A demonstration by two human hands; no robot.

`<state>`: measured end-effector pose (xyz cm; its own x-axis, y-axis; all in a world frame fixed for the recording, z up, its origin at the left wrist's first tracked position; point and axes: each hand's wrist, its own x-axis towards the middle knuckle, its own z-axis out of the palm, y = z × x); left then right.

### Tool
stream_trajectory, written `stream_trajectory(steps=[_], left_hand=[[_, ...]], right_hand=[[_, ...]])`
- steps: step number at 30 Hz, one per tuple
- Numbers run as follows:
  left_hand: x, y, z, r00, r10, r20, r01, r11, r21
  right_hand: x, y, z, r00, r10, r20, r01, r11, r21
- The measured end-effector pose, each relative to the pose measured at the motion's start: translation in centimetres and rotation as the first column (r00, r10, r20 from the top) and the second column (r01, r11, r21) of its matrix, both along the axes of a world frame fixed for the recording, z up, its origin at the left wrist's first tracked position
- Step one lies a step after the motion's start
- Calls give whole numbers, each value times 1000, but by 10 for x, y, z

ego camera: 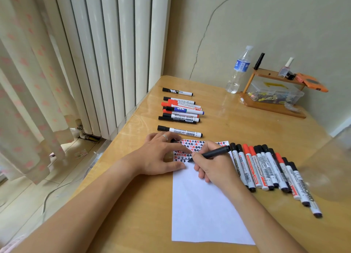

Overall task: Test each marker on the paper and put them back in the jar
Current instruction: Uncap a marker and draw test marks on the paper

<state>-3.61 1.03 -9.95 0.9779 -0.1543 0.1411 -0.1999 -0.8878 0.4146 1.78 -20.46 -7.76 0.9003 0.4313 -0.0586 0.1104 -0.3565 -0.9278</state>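
Head view: paper [205,205] is being pressed flat by the left hand [161,154], fingers spread. A black marker [212,153] is being gripped in the right hand [212,169], tip touching the paper's scribbled rows. Capped markers [269,169] are lying alongside, right.
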Motion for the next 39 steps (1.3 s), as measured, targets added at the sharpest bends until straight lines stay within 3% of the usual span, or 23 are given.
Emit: stream_trajectory(steps=[10,20,29,34,39], left_hand=[[-2,-3,10,997,64,-37,-67,993,-102],[3,1,6,985,92,147,-83,994,-68],[-1,-5,7,971,76,228,-40,986,-159],[-2,-7,8,969,20,248,21,986,-164],[-3,-8,8,959,15,284,45,978,-204]], right_hand=[[-2,1,1,1000,-2,13,2,1000,25],[0,-1,-3,999,38,-29,-36,998,60],[10,-2,-7,989,73,127,-105,956,275],[9,0,-11,979,152,136,-183,948,259],[5,-5,-4,984,175,37,-177,929,324]])
